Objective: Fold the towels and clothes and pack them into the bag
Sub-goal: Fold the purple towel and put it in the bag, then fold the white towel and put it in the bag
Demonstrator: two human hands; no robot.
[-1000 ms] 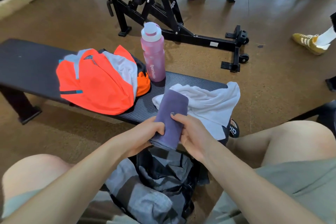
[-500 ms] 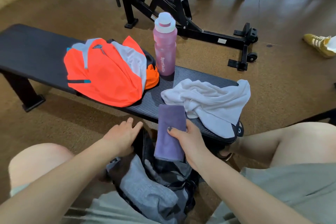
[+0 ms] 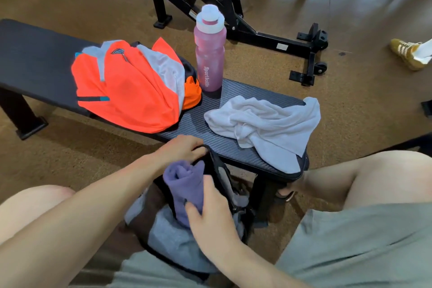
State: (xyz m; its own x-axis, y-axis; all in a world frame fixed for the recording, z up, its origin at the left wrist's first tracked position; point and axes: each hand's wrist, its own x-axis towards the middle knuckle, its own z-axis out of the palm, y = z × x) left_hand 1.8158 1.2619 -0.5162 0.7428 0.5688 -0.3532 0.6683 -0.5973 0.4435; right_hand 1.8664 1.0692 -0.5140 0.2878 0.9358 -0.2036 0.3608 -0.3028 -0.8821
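In the head view, your right hand (image 3: 210,215) grips the rolled purple towel (image 3: 184,184) at lower centre, its lower end inside the grey bag (image 3: 170,234) between your knees. Your left hand (image 3: 181,148) curls its fingers over the bag's dark upper rim, holding it. On the black bench (image 3: 35,58) across mid-frame lie the orange shirt (image 3: 131,91), an upright pink bottle (image 3: 209,54) just beside it, and the crumpled white towel (image 3: 266,124) at right.

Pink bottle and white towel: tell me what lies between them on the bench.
Nothing. In the head view, only bare black bench surface separates the pink bottle from the crumpled white towel; the two stand apart, not touching.
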